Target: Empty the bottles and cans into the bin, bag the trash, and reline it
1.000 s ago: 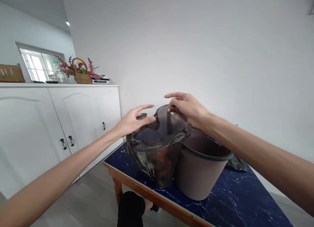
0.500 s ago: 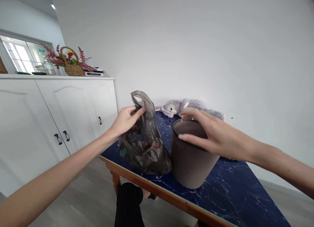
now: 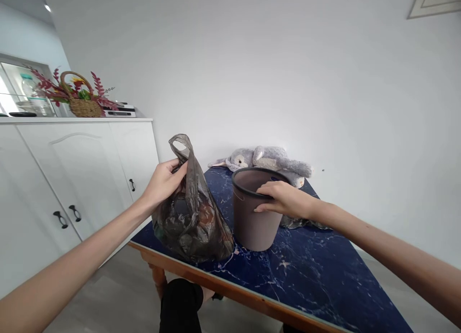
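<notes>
While the bag [image 3: 198, 227] bulges below the pinching left hand [image 3: 163, 182], the right hand [image 3: 288, 199] grips the bin [image 3: 254, 225].

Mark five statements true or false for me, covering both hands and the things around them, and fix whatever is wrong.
1. The left hand grips the dark translucent plastic bag near its handle. True.
2. The round grey-brown bin lies tipped on its side. False: it stands upright on the blue marble-patterned table.
3. The right hand is at the bin's rim. True.
4. The bag sits inside the bin. False: the bag is beside the bin.
5. The long-eared grey plush toy lies on the near side of the bin. False: the plush toy lies behind it.
</notes>
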Demonstrator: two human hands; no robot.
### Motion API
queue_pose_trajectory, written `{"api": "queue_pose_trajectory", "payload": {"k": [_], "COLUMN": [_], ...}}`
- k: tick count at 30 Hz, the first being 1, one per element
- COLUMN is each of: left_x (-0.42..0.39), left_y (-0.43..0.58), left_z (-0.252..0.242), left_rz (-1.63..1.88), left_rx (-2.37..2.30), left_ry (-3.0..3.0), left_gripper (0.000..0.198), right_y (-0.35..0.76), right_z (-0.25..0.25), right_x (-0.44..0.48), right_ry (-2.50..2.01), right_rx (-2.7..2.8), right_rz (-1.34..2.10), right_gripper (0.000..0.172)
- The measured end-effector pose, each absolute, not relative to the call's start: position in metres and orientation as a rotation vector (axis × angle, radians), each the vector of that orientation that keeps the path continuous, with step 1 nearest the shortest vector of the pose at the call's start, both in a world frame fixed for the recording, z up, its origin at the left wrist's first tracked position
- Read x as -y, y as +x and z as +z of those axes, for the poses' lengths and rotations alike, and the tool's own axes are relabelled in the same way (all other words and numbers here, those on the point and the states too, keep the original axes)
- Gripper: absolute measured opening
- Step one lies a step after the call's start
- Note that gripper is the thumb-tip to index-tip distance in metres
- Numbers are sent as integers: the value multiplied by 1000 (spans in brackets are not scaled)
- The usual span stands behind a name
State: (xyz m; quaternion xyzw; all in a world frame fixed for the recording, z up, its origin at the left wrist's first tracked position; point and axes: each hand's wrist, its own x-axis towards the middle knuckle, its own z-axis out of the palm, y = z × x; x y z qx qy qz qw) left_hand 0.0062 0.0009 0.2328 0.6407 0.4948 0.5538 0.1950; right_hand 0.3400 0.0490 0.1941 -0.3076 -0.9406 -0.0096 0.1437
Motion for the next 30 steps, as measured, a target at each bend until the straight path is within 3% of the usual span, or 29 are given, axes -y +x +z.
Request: {"api": "queue_pose_trajectory", "payload": {"k": [2,5,9,11,13,16,18,26,30], "left_x": [-1,-2,-7,-10,-11,-7,-1,20,17], "left_y": [11,18,34,45,57,66,64,22,11], "left_z": [234,234,233,232,233,237,240,225,214], "left_rz": [1546,1570,1553,1467,1342,1254,1300,1628,1723], "left_rx": [-1365,-1326,-1200,-1102,-1015,-993,-1060,-1259,-1168], "left_ry": [1820,1891,1986,2022,2055,2066,2013,1549,1222], "left_gripper": [49,50,48,48,48,50,49,51,62], "right_y": [333,320,289,268,249,234,235,276,299], "right_z": [193,184,174,178,185,192,189,174,178], "right_x": [-61,-51,-15,-7,-8,-17,-18,11,15], "right_ry": [-889,-783,-549,-461,-424,-507,-574,-488,-272], "right_rx": [2640,2406,2165,2081,2019,1970,1926,1226,920], "right_rz": [-33,76,665,896,1022,1056,1031,1281,1390], "right_gripper": [30,66,107,119,105,52,35,35,17]}}
